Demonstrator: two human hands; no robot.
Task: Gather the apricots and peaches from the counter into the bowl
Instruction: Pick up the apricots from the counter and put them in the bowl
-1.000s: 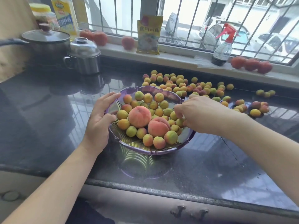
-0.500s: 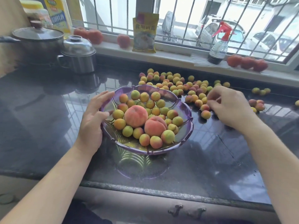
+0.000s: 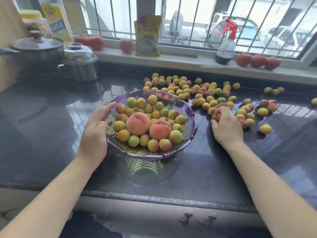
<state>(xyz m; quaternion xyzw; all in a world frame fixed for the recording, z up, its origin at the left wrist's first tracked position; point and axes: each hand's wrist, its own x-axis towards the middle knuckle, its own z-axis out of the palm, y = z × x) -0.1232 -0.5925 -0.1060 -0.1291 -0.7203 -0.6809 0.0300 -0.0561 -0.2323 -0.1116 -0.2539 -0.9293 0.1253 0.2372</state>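
Right hand (image 3: pixel 226 125) shifted from over bowl out to loose apricots (image 3: pixel 208 93) on counter (image 3: pixel 51 134), right of bowl (image 3: pixel 190 117); fingers curled onto cluster, several fruits touched, actual grip cannot be told. Left hand (image 3: pixel 96 133) kept on bowl's left rim, fingers relaxed and spread against it. Two peaches (image 3: pixel 138 123) seen in bowl amid apricots. Many apricots scattered behind and right of bowl.
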